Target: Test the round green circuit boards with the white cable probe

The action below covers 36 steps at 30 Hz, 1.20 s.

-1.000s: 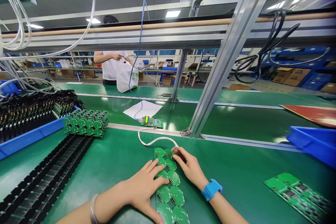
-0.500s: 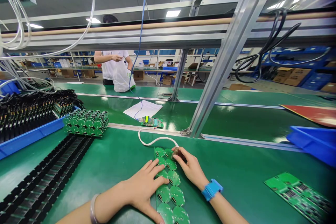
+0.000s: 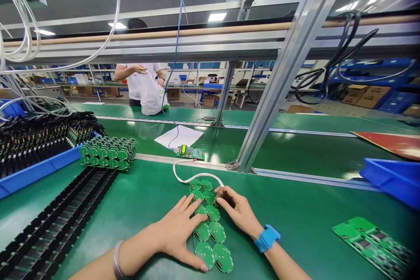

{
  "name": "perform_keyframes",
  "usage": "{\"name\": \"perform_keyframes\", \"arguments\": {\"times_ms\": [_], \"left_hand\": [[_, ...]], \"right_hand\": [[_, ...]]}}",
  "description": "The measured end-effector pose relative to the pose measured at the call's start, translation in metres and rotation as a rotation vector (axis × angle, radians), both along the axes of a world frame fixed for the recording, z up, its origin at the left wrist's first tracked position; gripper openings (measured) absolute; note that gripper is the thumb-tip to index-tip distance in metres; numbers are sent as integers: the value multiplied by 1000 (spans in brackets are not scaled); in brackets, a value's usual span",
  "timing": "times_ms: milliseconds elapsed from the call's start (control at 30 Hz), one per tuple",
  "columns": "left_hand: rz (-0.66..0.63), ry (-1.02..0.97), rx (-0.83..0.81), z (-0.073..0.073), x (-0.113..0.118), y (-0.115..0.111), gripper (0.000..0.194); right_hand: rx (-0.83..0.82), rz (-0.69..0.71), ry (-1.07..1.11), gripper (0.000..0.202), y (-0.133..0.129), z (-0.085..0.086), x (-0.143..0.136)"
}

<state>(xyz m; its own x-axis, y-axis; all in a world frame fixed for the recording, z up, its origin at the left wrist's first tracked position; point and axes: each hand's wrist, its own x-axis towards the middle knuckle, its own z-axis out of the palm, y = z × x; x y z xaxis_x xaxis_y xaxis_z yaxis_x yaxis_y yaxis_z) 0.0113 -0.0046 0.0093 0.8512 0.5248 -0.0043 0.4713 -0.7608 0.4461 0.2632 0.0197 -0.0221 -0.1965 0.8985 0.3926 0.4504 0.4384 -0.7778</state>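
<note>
Panel under splayed left hand, connector in pinching right hand, tabletop beyond both edges

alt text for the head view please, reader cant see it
A left hand lies spread on a panel of round green circuit boards, while the right hand pinches a small brownish piece on a white cable by its right edge. The cable runs toward a board with a lit display; beyond, a co-worker stands by a white bag.
</note>
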Motion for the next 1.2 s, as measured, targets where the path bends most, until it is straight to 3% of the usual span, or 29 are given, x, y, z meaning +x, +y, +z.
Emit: {"name": "perform_keyframes", "arguments": {"times_ms": [1200], "left_hand": [[-6, -11, -7, -1, 0, 0, 112]], "right_hand": [[68, 35, -104, 19, -1, 0, -2]]}}
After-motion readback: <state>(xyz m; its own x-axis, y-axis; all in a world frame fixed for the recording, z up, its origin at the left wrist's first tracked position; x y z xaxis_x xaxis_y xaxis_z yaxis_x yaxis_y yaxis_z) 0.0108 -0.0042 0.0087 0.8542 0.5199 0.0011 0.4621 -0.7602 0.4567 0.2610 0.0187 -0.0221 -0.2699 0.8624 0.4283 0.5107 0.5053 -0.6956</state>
